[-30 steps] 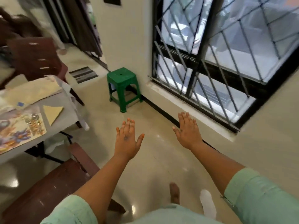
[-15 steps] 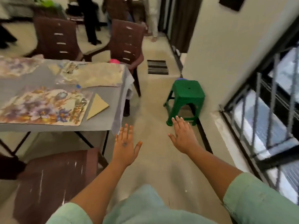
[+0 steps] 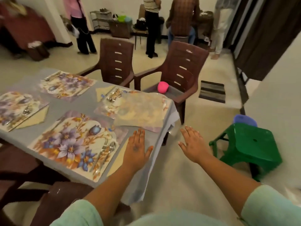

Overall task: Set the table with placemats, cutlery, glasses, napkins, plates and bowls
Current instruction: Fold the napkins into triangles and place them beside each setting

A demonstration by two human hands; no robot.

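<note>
Both hands held out palm-down with fingers straight and spread, holding nothing: left hand [image 3: 136, 150] over the near right corner of the table [image 3: 78, 101], right hand [image 3: 193, 144] out past the table's edge, above the floor. Four floral placemats on the grey cloth: nearest placemat [image 3: 71, 144] just left of the left hand, with cutlery [image 3: 104, 154] along its right side and a yellow napkin [image 3: 116, 159] partly hidden under the wrist. Far right placemat [image 3: 140, 110] bearing more cutlery [image 3: 114, 95] near its top left. Two further placemats at far left, blurred. Two brown chairs beyond the table, a pink bowl-like thing [image 3: 163, 87] on the right chair [image 3: 180, 74]. Green stool [image 3: 249, 147] close to the right hand's side. Several people standing at the back.
</note>
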